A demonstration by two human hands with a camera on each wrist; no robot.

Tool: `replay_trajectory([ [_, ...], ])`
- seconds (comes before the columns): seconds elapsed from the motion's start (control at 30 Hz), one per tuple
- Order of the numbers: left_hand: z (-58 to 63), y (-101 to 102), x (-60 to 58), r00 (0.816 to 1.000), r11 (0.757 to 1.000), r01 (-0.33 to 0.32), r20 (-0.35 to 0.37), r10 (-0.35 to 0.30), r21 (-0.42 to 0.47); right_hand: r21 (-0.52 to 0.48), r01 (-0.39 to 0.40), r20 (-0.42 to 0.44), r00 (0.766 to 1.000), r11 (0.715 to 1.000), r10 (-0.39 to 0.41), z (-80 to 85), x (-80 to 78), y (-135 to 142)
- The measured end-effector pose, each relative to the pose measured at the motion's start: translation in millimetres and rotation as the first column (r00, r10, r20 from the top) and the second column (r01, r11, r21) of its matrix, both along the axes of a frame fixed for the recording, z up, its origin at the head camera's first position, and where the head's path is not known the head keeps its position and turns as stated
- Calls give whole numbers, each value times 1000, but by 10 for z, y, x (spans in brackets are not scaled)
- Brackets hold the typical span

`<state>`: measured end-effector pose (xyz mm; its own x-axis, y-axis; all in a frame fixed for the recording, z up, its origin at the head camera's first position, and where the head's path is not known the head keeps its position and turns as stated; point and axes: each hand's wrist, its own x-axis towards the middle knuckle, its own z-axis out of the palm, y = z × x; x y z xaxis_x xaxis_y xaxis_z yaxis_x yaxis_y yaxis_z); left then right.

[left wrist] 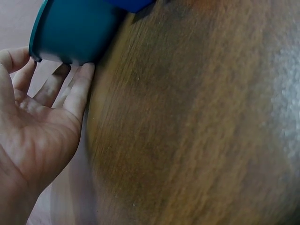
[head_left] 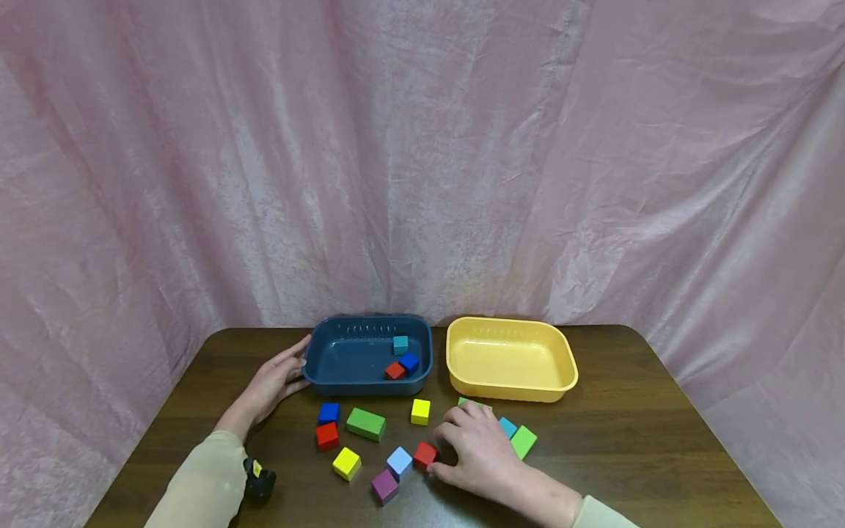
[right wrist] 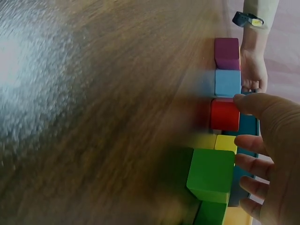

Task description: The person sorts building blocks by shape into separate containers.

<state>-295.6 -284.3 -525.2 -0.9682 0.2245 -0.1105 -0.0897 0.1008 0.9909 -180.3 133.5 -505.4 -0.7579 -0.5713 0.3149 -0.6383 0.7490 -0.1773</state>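
At the left end of the dark blue tub [head_left: 370,386], my left hand [head_left: 271,381] touches the outside wall with extended fingers. In the left wrist view those fingers [left wrist: 75,96] meet the tub's wall [left wrist: 75,35] near its rim. My right hand [head_left: 478,451] hovers over the blocks, fingers spread and slightly bent. Its thumb is by a red cube [head_left: 425,455]; whether they touch I cannot tell. In the right wrist view, a green block [right wrist: 211,173] and a yellow cube [right wrist: 226,143] stand near the fingertips. Nothing is pinched. Inside the tub lie a teal, a blue and a red cube [head_left: 394,371].
A yellow tub [head_left: 511,394] stands right of the blue one. Loose blocks lie in front: a purple cube [head_left: 385,487], a light blue cube [head_left: 399,463], a green block [head_left: 366,424] and several others. A pink curtain [head_left: 422,161] hangs behind the wooden table [head_left: 634,440].
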Motion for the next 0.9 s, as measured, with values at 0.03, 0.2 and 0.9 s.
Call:
replay_trajectory([
  [0.03, -2, 0, -2, 1000, 1000, -1, 1, 1, -2, 0, 1, 2, 1000, 1000, -1, -4, 3, -6],
  [0.2, -8, -2, -14, 1000, 1000, 0, -3, 0, -16, 3, 2, -10, 1000, 1000, -2, -24, 10, -30],
  [0.9, -16, -4, -16, 1000, 1000, 7, -5, -7, 6, 15, 17, -45, 999, 1000, -16, -69, 13, -68],
])
